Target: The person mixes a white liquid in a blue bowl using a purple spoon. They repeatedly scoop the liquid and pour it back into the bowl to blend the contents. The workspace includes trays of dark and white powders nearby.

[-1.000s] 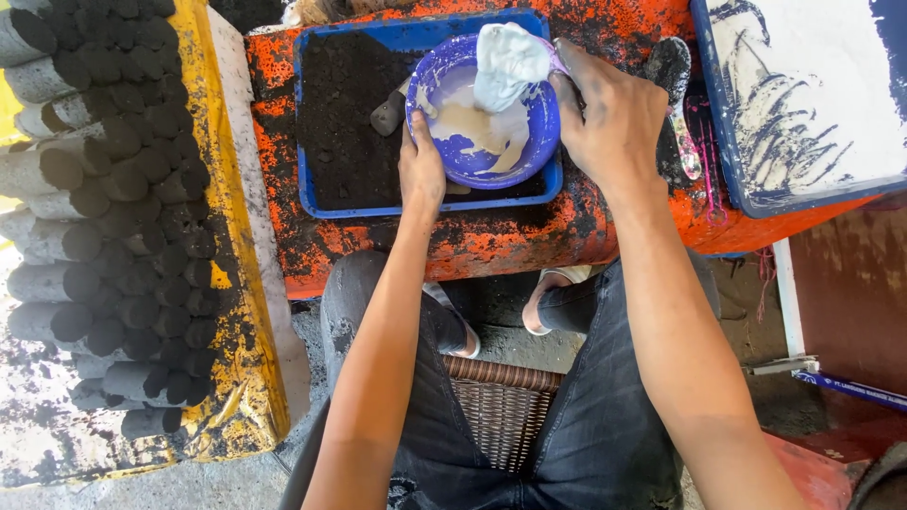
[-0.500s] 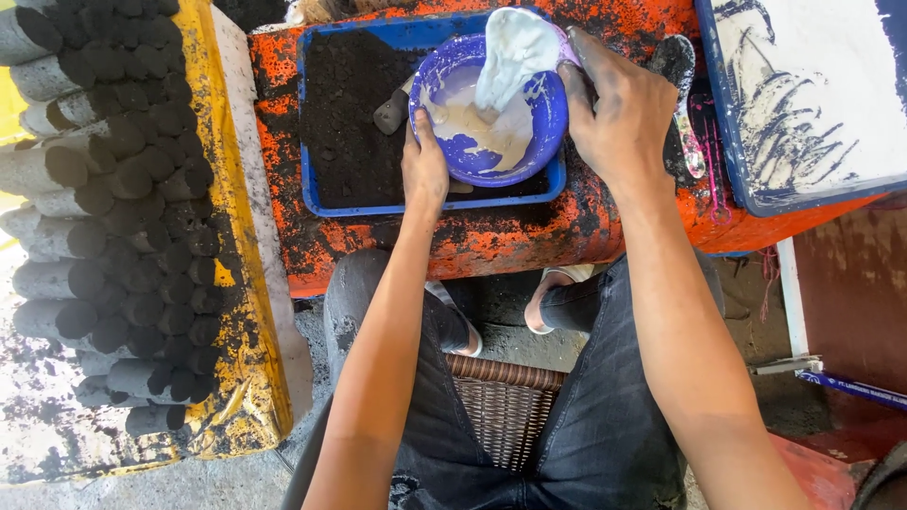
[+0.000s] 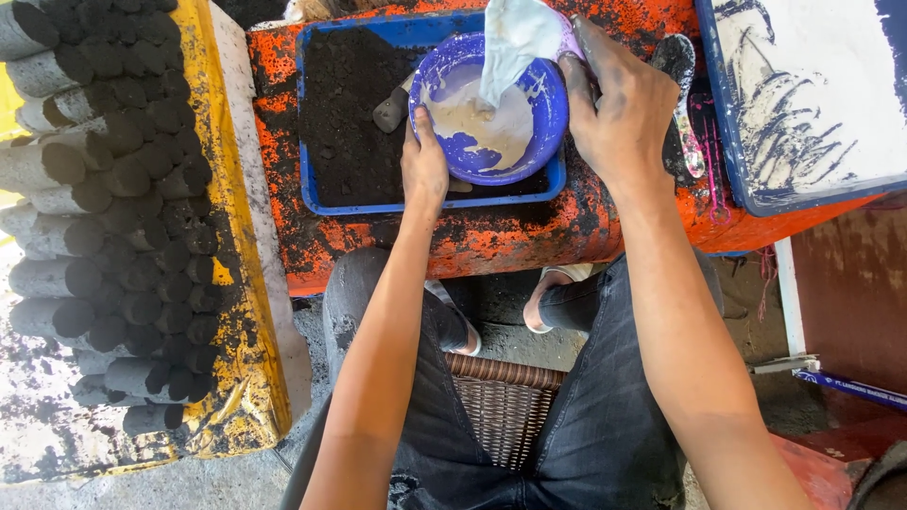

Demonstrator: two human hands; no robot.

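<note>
Outdoors, at an orange, soot-stained bench point(image 3: 491, 236) bearing a blue tray point(image 3: 312, 123) of black powder. Left hand point(image 3: 424, 170) pressed flat against the near rim of a purple bowl point(image 3: 548, 123) sitting in that tray, steadying it, not clenched. Right hand point(image 3: 624, 113) closed on a white plastic bag point(image 3: 515, 38) tipped over the bowl, pale paste point(image 3: 472, 113) pooled beneath. Left of both hands, stacked charcoal cylinders point(image 3: 113, 236) (dozens). Likely risk: bag slipping from wet fingers, or bowl tilting under 1 steadying palm and spilling paste into the powder.
</note>
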